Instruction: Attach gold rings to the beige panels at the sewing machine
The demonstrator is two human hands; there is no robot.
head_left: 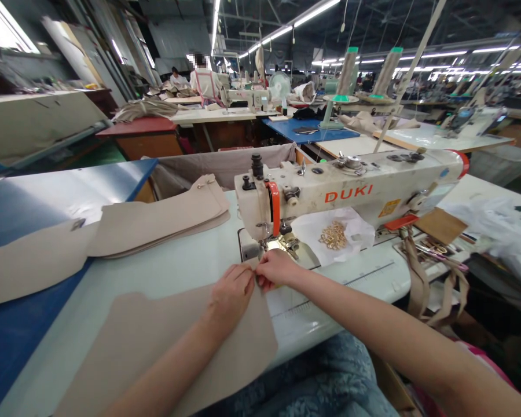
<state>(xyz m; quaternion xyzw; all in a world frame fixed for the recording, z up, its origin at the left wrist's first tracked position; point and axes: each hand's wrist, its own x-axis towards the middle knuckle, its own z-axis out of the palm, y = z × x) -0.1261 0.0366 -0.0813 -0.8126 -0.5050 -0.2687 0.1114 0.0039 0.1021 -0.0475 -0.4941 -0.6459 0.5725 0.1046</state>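
Observation:
A beige fabric panel (pixel 156 330) lies across the sewing machine table, its upper corner just in front of the needle area of a white sewing machine (pixel 312 191). My left hand (pixel 232 289) rests on that corner, fingers bent and closed on the cloth. Beside it, almost touching, my right hand (pixel 275 269) pinches at the same fabric edge. Whether a small part is also between the right fingertips is hidden. Right of the needle, a heap of gold-coloured metal rings (pixel 334 236) sits on a white sheet (pixel 301 229).
Stacked beige panels (pixel 156 223) lie at the left, partly over a blue table (pixel 125 174). Fabric straps (pixel 417 278) and scissors (pixel 443 255) hang or lie at the right table edge. Thread cones (pixel 346 75) stand behind the machine. A person (pixel 206 81) sits farther back.

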